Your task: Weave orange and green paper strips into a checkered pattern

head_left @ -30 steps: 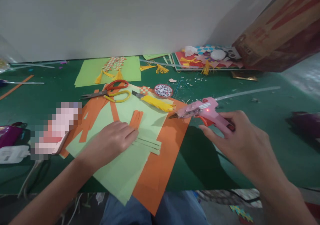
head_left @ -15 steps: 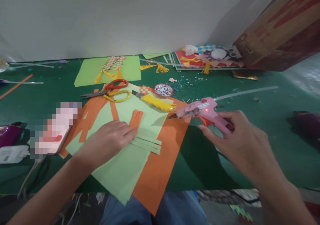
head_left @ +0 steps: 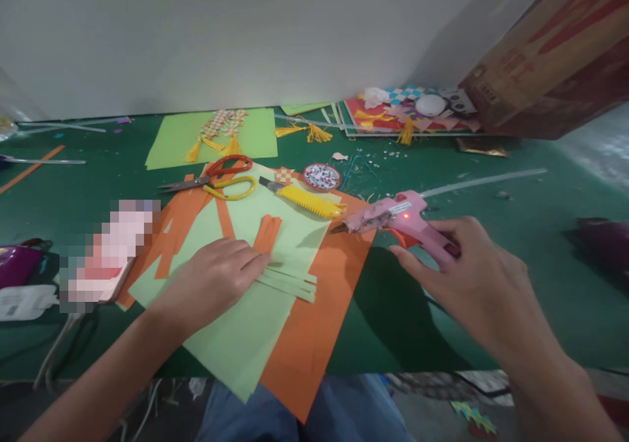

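Left hand (head_left: 216, 278) flat, seemingly on green strips (head_left: 289, 281)

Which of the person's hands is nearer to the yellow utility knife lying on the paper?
The left hand, flat on the light green paper just below the yellow utility knife. The right hand sits farther off, gripping the pink glue gun.

Left hand (head_left: 216, 278) lies flat, palm down, fingers extended forward. Right hand (head_left: 472, 278) reaches forward, fingers curled in a grip.
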Tool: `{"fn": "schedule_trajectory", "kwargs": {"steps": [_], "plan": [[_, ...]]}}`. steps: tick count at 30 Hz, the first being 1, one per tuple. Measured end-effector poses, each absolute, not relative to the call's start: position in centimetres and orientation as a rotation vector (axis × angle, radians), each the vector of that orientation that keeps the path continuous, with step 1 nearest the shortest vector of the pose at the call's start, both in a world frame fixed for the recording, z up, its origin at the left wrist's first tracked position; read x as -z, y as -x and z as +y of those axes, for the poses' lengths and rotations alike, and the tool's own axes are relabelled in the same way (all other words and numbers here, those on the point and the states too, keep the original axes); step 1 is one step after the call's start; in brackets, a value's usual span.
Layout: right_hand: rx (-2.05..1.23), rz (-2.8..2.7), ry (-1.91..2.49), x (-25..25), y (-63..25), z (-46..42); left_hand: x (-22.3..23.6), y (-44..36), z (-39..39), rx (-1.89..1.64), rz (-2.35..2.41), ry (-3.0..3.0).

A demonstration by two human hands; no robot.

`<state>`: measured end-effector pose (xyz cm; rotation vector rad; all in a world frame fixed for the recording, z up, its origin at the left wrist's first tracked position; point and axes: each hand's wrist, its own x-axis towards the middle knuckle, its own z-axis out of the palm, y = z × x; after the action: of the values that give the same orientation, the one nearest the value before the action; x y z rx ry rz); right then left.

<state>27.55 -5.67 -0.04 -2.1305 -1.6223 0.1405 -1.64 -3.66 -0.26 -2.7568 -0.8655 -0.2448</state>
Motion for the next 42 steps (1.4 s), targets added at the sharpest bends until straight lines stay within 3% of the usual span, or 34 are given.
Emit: {"fn": "schedule_trajectory", "kwargs": {"steps": [19, 42], "plan": [[-0.106, -1.856, 1.933, 0.8, -24.5, -6.0, 1.1, -0.2, -5.3, 0.606, -1.381, 2.501], [0.125, -2.161, 1.679, 1.6, -21.4, -6.0, 1.5, 0.3, -5.3, 0.737, -1.396, 2.550]]}}
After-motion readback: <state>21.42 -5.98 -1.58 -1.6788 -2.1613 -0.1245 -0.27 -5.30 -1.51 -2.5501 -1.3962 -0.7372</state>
